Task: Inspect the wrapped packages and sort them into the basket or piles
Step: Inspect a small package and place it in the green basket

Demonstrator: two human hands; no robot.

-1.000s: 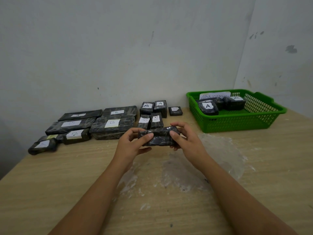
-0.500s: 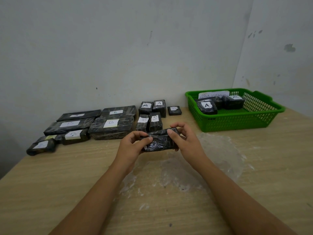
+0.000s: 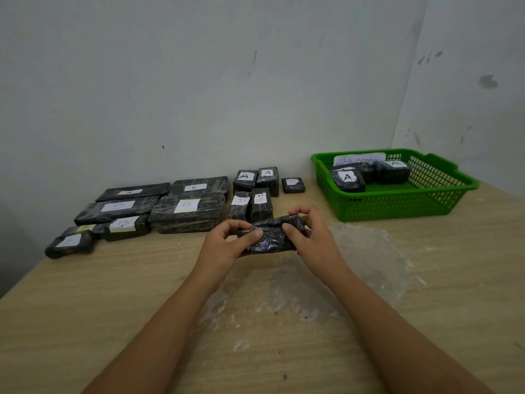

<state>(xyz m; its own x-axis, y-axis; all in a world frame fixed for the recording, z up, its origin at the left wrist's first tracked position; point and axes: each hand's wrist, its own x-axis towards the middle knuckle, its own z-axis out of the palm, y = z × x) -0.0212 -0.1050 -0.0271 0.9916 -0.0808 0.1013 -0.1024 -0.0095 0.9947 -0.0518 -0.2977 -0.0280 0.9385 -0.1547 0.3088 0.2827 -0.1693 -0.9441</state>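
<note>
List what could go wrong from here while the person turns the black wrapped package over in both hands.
1. No label shows on the held package, so it might be sorted wrongly.
2. Left hand and right hand pinch only its ends; glossy wrap could slip.
3. It hovers close to the upright small packages; a swing might topple them.

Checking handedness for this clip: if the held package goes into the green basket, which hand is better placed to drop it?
Probably the right hand: it grips the black film-wrapped package on the side nearer the green plastic basket.
</note>
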